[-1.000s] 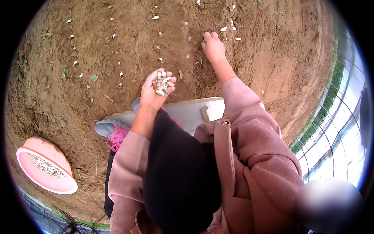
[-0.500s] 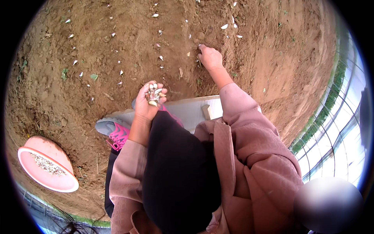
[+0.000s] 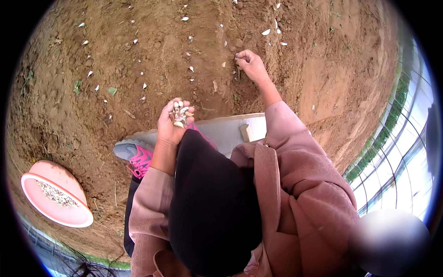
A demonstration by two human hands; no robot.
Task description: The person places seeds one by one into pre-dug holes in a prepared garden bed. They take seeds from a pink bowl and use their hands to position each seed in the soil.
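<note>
A person is cupping the left hand at the far edge of a flat, pale grey board, palm up, fingers curling around a small heap of whitish garlic cloves. Beyond the board's right end, the right hand is reaching low over brown, crumbly soil, thumb and fingers narrowing to a pinch; whether a clove is between them cannot be told.

Beyond the board, scattered white cloves are lying on the soil in rough lines leading away from it. The work is seemingly sitting partway along: the lines ahead of the board's left and middle are coming closer to it, while those ahead of its right end are stopping farther off. Left of the board, a round pink plastic basin is holding many more small pale pieces, so plenty is apparently remaining.
</note>
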